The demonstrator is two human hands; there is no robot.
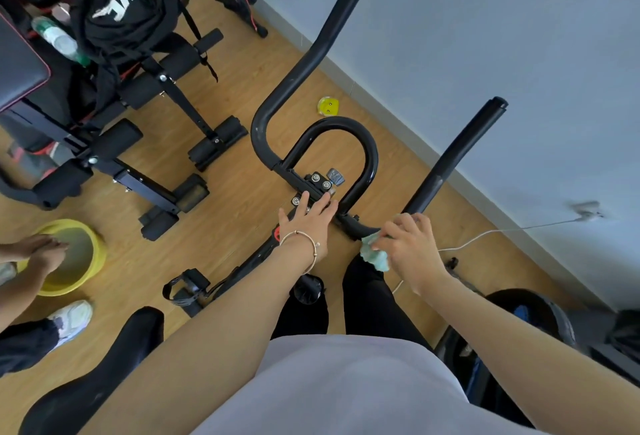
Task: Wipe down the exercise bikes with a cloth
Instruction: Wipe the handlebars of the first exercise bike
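Wooden floor [242, 88] lies under the bike's handlebar [363, 143]; our right hand [412, 247] pinches the cloth [375, 256] against it, our left hand [308, 223] resting flat, fingers together, beside.

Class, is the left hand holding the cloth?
No, the right hand grips the cloth; the left hand rests flat on the handlebar clamp.

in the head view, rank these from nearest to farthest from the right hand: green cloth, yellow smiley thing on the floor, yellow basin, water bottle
1. green cloth: gripped in the right hand itself
2. yellow smiley thing: on the floor ahead, near the wall
3. yellow basin: on the floor, far left
4. water bottle: far upper left
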